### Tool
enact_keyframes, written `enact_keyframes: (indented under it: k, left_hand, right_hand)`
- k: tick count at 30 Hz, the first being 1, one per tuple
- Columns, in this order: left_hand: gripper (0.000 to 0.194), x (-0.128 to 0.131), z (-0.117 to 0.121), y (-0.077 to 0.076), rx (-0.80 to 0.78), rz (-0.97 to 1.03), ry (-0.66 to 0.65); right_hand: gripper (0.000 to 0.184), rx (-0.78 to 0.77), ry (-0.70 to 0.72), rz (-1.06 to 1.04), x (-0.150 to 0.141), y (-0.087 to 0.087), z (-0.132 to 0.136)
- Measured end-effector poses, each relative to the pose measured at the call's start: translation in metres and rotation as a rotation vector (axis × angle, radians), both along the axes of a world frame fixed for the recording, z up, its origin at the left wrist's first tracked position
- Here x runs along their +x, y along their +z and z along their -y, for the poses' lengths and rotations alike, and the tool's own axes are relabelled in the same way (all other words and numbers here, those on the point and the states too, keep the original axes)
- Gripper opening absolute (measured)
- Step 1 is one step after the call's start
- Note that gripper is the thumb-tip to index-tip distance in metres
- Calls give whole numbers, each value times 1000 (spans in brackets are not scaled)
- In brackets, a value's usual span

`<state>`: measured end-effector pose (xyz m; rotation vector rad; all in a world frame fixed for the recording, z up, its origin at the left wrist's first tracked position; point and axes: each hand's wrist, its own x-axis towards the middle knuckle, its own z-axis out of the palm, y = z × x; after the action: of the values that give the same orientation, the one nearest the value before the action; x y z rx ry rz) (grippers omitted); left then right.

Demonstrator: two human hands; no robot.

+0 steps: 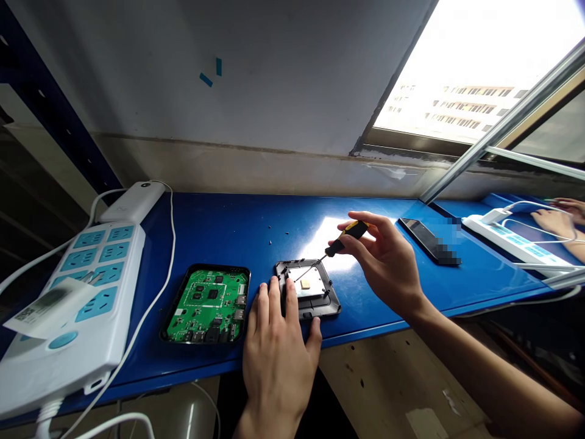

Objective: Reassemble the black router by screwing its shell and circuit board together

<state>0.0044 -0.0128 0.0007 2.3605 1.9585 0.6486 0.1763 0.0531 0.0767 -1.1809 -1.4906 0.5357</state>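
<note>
With its fingers spread, my left hand (278, 341) lies over the left and near edge of a black plastic cover (331, 303). Fixed inside the cover is a pale metal plate (315, 281) with a small tan pad on it. My right hand (388, 256) grips a black and yellow screwdriver (350, 236), held tilted. The screwdriver's tip reaches the upper left part of the plate; whether a screw sits there is too small to tell. Left of my left hand, a green circuit board (210, 302) rests in its black case half.
Several tiny screws (270, 242) lie behind the cover. A black phone (427, 241) is at the right. At the left stands a large white power strip (105, 274) with a cable. Beyond the metal frame are another power strip (516, 238) and another person's hands (557, 219).
</note>
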Motion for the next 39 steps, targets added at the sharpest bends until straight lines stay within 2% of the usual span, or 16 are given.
enact_keyframes:
  k: [11,39]
  left_hand:
    - [58,0,1,0,19,-60,-8]
    - [57,1,0,-1,18,-34,-7]
  right_hand:
    - [35,-3,-3,-1,0,-1,1]
    - [30,27,-45,2,-2,-6,5]
